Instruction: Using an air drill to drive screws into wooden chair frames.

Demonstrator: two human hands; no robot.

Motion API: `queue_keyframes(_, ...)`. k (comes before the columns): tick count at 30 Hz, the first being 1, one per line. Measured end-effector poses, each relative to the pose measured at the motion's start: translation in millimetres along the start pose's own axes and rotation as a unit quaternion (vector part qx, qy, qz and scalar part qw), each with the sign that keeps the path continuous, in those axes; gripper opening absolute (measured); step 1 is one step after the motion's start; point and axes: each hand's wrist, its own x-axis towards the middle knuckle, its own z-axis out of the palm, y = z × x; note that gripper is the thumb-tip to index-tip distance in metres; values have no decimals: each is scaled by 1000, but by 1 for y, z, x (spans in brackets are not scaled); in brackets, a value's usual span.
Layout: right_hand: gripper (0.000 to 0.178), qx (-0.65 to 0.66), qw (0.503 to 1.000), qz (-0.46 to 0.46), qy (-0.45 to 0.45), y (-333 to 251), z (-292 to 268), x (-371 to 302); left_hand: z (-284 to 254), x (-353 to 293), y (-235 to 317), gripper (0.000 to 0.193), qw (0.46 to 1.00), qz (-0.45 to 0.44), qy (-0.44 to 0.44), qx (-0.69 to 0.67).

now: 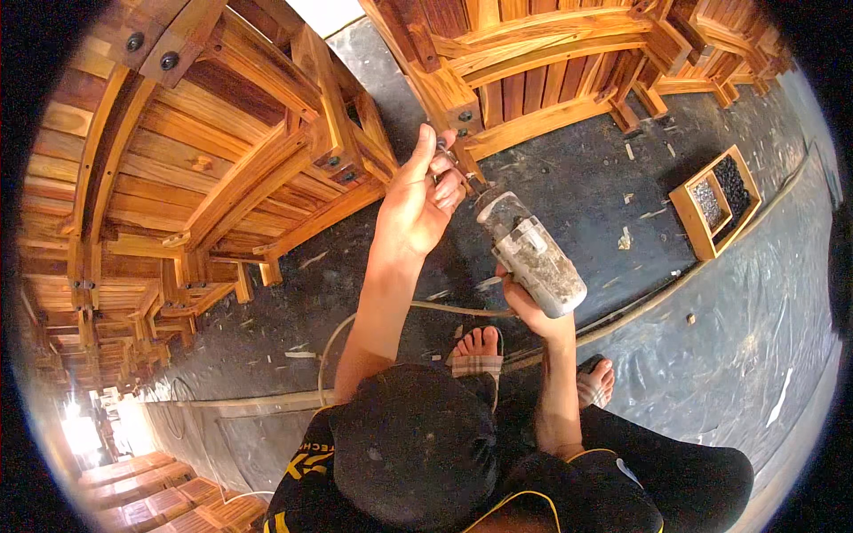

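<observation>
Dusty grey power tool (536, 253), one: right grip (530, 312) clamped round it; left grip (416, 202) curled near its tip, hold unclear.

right hand (531, 306), 4 o'clock: partly hidden beneath the power tool (533, 258). left hand (418, 202), 12 o'clock: small part within its grasp too small to identify. hose (453, 307): section between 7 and 8 o'clock covered by the left forearm (384, 306). tray (688, 222), toward 3 o'clock: individual pieces too small to identify. wooden furniture (235, 191), 10 o'clock: cut off by the fisheye rim.
</observation>
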Motion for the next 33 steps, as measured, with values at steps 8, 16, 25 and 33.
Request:
queue_keyframes(8, 19, 19, 999, 48, -17, -2, -2, -3, 0, 2, -5, 42, 1000, 6, -22, -1)
queue_keyframes(16, 27, -22, 998, 33, -42, -17, -5, 2, -1, 6, 26, 32, 993, 9, -109, 35)
queue_keyframes(25, 22, 11, 998, 51, -28, -55, -26, 34, 30, 7, 51, 26, 978, 9, -204, 32)
queue_keyframes(33, 22, -17, 995, -95, 23, -59, -33, 66, 67, 2, 73, 26, 977, 53, -195, 71)
